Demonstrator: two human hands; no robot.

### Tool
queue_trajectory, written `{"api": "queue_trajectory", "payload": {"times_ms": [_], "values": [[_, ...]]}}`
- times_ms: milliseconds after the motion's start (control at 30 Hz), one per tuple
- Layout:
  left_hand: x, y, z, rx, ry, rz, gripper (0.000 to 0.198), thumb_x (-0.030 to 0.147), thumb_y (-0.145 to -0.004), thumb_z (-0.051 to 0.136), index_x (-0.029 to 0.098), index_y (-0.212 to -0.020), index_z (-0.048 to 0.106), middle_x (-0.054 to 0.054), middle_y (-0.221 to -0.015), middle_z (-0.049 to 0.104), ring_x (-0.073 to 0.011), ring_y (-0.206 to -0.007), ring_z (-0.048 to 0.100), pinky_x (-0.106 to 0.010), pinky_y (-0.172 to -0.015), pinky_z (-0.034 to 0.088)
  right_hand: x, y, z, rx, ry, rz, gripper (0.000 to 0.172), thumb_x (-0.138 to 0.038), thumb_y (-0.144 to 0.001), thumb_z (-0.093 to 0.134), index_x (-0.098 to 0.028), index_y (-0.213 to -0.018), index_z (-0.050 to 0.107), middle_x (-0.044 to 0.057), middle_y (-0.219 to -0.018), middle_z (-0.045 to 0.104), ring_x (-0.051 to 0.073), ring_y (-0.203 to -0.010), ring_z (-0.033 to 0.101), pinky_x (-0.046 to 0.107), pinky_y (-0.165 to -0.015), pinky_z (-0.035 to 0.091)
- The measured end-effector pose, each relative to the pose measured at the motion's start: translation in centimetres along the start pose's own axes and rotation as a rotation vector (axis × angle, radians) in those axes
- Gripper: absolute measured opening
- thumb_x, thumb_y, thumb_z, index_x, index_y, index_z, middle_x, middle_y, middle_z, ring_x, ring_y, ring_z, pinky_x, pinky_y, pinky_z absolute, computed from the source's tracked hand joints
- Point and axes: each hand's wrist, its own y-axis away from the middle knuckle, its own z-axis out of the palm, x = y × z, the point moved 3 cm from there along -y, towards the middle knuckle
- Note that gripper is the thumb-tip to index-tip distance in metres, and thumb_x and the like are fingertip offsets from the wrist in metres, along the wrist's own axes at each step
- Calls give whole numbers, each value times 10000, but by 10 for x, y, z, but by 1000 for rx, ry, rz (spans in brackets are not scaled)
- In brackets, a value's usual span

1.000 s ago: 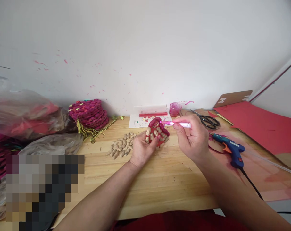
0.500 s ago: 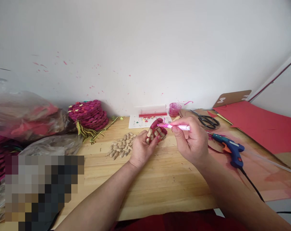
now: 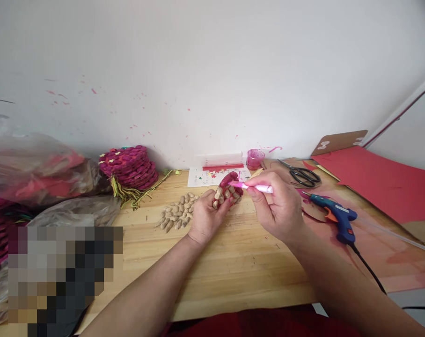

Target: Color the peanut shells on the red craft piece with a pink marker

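My left hand (image 3: 209, 213) is closed around a small craft piece covered in peanuts (image 3: 219, 193), some painted magenta and some still bare tan. In my right hand (image 3: 277, 201) is a paintbrush (image 3: 260, 188) with a white handle and a pink-stained end, pinched between thumb and fingers. Its tip touches the magenta upper part of the peanut piece. Loose unpainted peanuts (image 3: 177, 211) lie on the table just left of my left hand. Behind the piece is a white sheet (image 3: 196, 178) with small coloured stars on it.
A pink-stained cup (image 3: 255, 159) stands by the wall. Black scissors (image 3: 304, 177), a blue glue gun (image 3: 339, 216) with a cord, and red card (image 3: 384, 178) are at right. Stacked magenta peanut pieces (image 3: 138, 171) and plastic bags (image 3: 33, 164) are at left.
My right hand has shifted slightly left, and the brush tip has moved a little along the magenta part. My left hand keeps its hold, nearly still.
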Motion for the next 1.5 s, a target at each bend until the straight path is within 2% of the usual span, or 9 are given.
{"api": "queue_trajectory", "payload": {"times_ms": [133,367,600,867,1000,1167,1367,1500], "values": [[1,0,0,-15,19,-23,244,358,-919,687,199,-735,657,-14,-705,595,-154,-641,515,-286,-630,403,3,0,-2,33,56,14,64,-191,-986,611,-240,-1022,634,30,-888,739,220,-864,654,393,-802,461],[6,-1,-1,-37,89,-55,234,344,-896,695,196,-718,654,-11,-689,599,-151,-640,506,-277,-632,420,2,-3,-1,14,31,12,56,-209,-991,605,-250,-1014,636,33,-903,750,222,-860,671,406,-815,471],[6,-1,1,-56,184,-144,255,397,-875,721,191,-741,652,-1,-688,589,-146,-645,496,-263,-617,422,7,-1,-3,42,72,53,62,-208,-1010,580,-245,-1026,626,33,-920,745,221,-877,666,403,-811,455],[8,-1,-2,-66,141,-98,248,360,-878,707,193,-714,626,4,-671,571,-143,-637,491,-266,-617,409,2,-1,0,-16,37,-27,56,-204,-1003,587,-242,-1025,623,32,-889,731,217,-850,655,406,-798,456],[10,-2,-3,-58,150,-89,256,348,-875,701,196,-693,606,7,-671,566,-140,-636,493,-268,-623,410,0,0,1,-34,-9,-13,64,-198,-1004,584,-244,-1034,617,35,-899,732,216,-862,661,405,-800,474],[10,-3,-3,-52,159,-102,251,353,-860,715,195,-688,622,10,-648,564,-135,-607,484,-261,-594,406,6,-3,-2,4,18,15,69,-205,-1009,576,-254,-1022,623,30,-902,734,223,-861,671,412,-803,471],[2,-1,1,-48,242,-181,247,405,-848,754,186,-760,686,-16,-692,650,-153,-636,550,-264,-617,468,11,-3,-4,5,67,47,44,-224,-1007,587,-241,-993,625,31,-891,733,220,-842,666,411,-801,463],[-7,1,4,-55,317,-234,280,456,-867,763,180,-851,725,-33,-761,710,-156,-652,594,-262,-628,508,14,0,-4,44,-26,116,57,-255,-1022,580,-238,-1030,635,44,-939,732,216,-870,668,398,-796,487]]}}
